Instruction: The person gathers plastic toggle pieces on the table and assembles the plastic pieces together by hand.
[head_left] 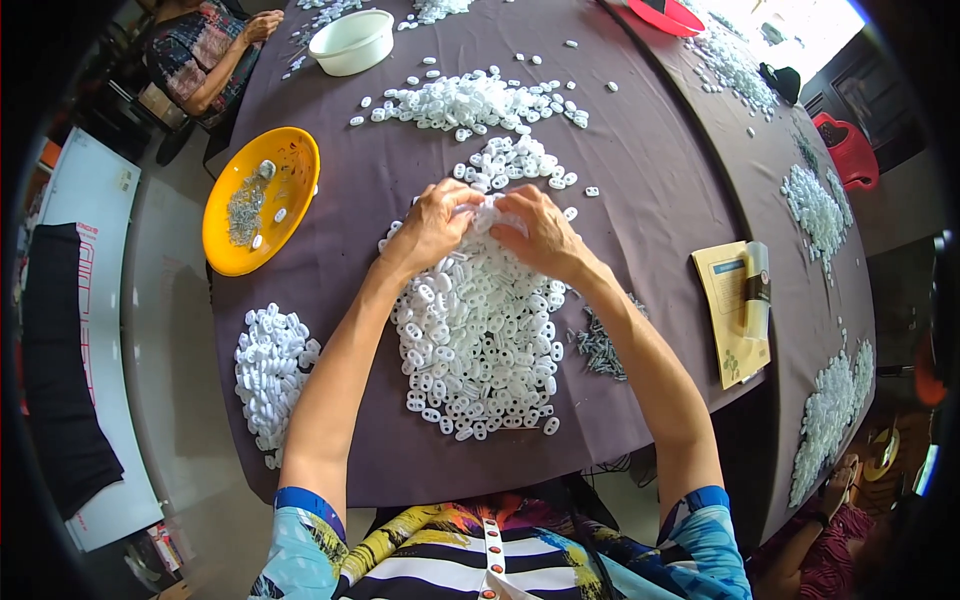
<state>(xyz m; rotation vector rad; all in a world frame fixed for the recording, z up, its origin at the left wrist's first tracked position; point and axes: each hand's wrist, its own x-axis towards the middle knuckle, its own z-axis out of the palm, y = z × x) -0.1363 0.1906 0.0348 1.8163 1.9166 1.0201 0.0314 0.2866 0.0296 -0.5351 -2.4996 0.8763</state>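
Note:
A large heap of small white oval plastic pieces with two holes (475,350) is spread on the dark tablecloth in front of me. At its far end, my left hand (437,228) and my right hand (543,238) come close together, fingers curled inward. Between the fingertips are some white plastic pieces (487,214); how many each hand grips is hidden. Just beyond my fingers lies a smaller cluster of the same pieces (515,160). A small pile of grey metal pins or screws (603,345) sits beside my right forearm, partly covered by it.
At the left stand an orange oval bowl (305,190) with small metal parts and another white heap (270,375). Farther off are a white pile (465,100) and a white basin (352,42). A yellow notebook (722,310) lies right. Other people sit at the far left and lower right.

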